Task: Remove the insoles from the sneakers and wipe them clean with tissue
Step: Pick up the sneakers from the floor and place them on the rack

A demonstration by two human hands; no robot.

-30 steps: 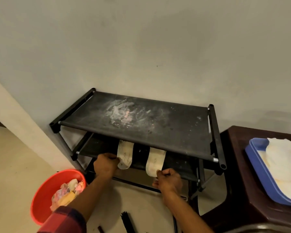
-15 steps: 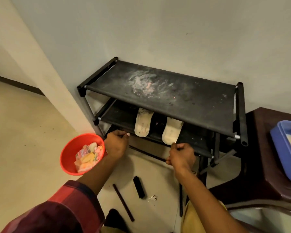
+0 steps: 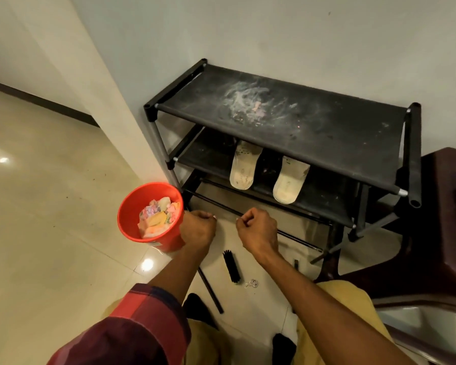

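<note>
Two pale, worn insoles lie side by side on the middle shelf of a black shoe rack, heels toward me: the left insole and the right insole. Both jut slightly past the shelf's front edge. My left hand and my right hand hover below and in front of that shelf, over the floor. Their fingers are curled and they hold nothing. Neither hand touches an insole. No sneakers or tissue show in this view.
A red bucket of crumpled scraps stands on the tiled floor left of my left hand. A black brush, a thin black rod and small keys lie on the floor. A dark brown table flanks the rack's right.
Both hands have let go of the insoles' near ends and drawn back toward me, below the shelf. The insoles stay on the middle shelf. My view has pulled back and tilted down.
</note>
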